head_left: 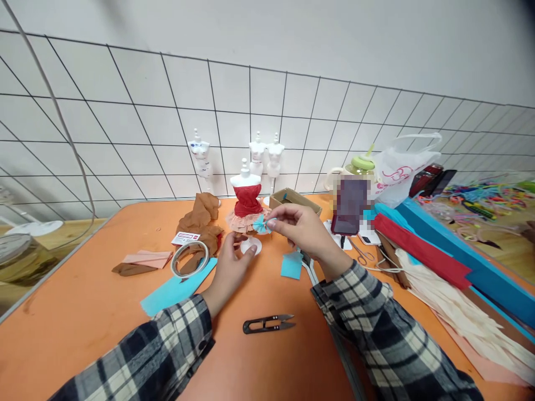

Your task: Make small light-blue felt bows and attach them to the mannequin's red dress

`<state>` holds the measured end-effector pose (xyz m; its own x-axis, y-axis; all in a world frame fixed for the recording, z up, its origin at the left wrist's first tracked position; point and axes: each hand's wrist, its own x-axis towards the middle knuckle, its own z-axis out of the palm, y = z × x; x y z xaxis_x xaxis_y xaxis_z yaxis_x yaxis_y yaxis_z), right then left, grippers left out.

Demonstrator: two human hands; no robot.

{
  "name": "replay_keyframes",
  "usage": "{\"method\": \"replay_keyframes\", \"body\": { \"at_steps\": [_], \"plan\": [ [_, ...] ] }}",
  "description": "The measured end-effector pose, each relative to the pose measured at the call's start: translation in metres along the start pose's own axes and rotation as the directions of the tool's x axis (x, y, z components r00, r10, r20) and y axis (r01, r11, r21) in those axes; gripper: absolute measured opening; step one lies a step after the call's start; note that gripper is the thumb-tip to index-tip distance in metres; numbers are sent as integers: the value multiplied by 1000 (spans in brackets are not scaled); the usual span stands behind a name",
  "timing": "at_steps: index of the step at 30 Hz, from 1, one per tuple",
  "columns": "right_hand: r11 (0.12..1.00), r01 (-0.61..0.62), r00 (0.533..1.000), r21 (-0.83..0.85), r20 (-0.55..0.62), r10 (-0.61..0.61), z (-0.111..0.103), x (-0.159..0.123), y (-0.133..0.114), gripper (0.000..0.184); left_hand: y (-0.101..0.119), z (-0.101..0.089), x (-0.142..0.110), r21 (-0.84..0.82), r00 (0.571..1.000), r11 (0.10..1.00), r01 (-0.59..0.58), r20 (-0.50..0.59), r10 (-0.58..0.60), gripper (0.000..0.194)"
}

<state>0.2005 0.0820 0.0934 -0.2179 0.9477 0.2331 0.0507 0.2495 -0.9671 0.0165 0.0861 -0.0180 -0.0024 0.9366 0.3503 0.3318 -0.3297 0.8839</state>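
Right hand (301, 227) pinches a blue flower (259, 224) by its edge, seemingly to avoid crushing it, at the dummy (246, 181)'s four o'clock; left hand (229, 268) curves unclenched at seven

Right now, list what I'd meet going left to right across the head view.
Folded peach strip → tape roll → left hand → pleated blue piece → blue square → phone → red strip.

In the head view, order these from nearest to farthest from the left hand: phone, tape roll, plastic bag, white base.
From the left hand:
1. White base: right by its fingertips.
2. Tape roll: just to its left.
3. Phone: to the right, farther back.
4. Plastic bag: right of the phone.
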Motion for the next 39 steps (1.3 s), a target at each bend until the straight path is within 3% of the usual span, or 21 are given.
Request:
{"method": "replay_keyframes", "body": {
  "at_steps": [6, 11, 16, 21, 31, 39],
  "plan": [
    [999, 47, 999, -1, 2, -47, 6, 22, 11, 11, 1, 14, 21, 161, 998, 986, -53, -30, 58, 40],
    [995, 91, 994, -45, -57, -94, 2, 28, 21, 14, -6, 20, 35, 203, 998, 979, -12, 58, 0, 34],
    [995, 88, 996, 38, -31, -87, 5, 31, 29, 22, -15, 21, 36, 213, 999, 977, 6, 40, -15, 30],
    [992, 98, 990, 80, -106, -89, 10, 33, 37, 25, -16, 19, 32, 228, 999, 973, 21, 27, -28, 29],
    [989, 131, 979, -64, -151, -139, 10, 32, 41, 21, -16, 17, 32, 212, 999, 977, 13, 31, -21, 30],
    [953, 95, 963, -288, -215, -161, 12, 29, 38, 17, -12, 17, 32, 212, 999, 977, 5, 46, -15, 33]
  ]
}}
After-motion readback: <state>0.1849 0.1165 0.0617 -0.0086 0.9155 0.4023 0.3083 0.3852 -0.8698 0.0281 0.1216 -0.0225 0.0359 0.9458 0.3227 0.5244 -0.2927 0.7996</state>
